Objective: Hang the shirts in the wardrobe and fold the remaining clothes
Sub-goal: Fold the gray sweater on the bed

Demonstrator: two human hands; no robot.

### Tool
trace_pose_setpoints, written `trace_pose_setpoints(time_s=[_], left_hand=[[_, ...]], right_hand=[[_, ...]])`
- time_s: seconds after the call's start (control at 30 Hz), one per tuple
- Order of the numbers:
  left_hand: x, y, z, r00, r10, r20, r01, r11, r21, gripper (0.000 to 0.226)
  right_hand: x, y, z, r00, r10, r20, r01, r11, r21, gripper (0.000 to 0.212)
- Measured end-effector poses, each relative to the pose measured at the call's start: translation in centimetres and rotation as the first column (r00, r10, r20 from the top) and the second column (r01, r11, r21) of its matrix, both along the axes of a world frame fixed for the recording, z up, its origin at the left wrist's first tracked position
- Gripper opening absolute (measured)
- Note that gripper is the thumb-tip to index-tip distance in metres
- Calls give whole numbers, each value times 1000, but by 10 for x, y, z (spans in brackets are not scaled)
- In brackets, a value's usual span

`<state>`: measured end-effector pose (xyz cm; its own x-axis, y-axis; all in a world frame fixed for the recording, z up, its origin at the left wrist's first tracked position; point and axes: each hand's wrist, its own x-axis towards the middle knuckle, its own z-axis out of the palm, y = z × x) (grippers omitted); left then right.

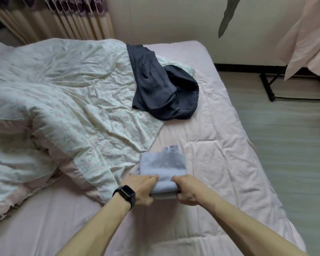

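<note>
A light blue garment [163, 164] lies folded into a small rectangle on the pink bed sheet [211, 137], with a striped ribbed edge poking out at its far side. My left hand [139, 188], with a black watch on the wrist and a ring, grips the near left edge of the garment. My right hand [187, 189] grips the near right edge, fingers curled over the fold. A dark navy garment [161, 89] lies crumpled farther up the bed, partly on the quilt.
A rumpled floral quilt [63, 100] covers the left half of the bed. Curtains [67, 17] hang at the back left. A black rack base [273, 89] stands on the floor at right under pink fabric [308, 37]. A dark cloth tip [227, 17] hangs from above.
</note>
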<state>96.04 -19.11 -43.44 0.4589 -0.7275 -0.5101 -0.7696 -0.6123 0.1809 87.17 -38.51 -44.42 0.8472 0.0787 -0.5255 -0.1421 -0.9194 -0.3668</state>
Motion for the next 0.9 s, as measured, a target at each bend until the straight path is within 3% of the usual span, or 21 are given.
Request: trace_pose_setpoints(time_s=[0.13,0.2,0.3,0.4,0.6,0.67,0.73,0.83,0.9], left_hand=[[6,2,18,956,239,-170,-257,962,-94,37],[16,0,18,908,358,-219,-394,907,-149,34],[33,-4,7,768,570,-292,-630,755,-182,47],[54,-15,-18,700,650,-296,-713,666,-221,43],[72,-28,-77,701,680,-216,-692,721,23,57],[70,-33,-80,723,683,-102,-689,724,-34,54],[60,-38,-76,818,552,162,-528,832,-171,52],[32,-38,-86,928,249,278,-155,935,-319,53],[15,-30,-99,949,226,218,-167,952,-257,53]], right_hand=[[8,-19,23,962,-231,-148,249,961,121,36],[12,-30,22,905,-395,-158,423,877,228,35],[21,-35,11,775,-629,-68,610,714,342,38],[37,-32,-11,613,-790,20,717,567,405,42],[51,-17,-71,621,-779,87,730,616,298,41],[54,-17,-82,589,-801,105,755,592,280,38],[58,-14,-87,606,-778,162,753,628,195,38],[52,-7,-87,697,-516,499,616,786,-48,33],[42,1,-92,737,-291,609,428,899,-89,38]])
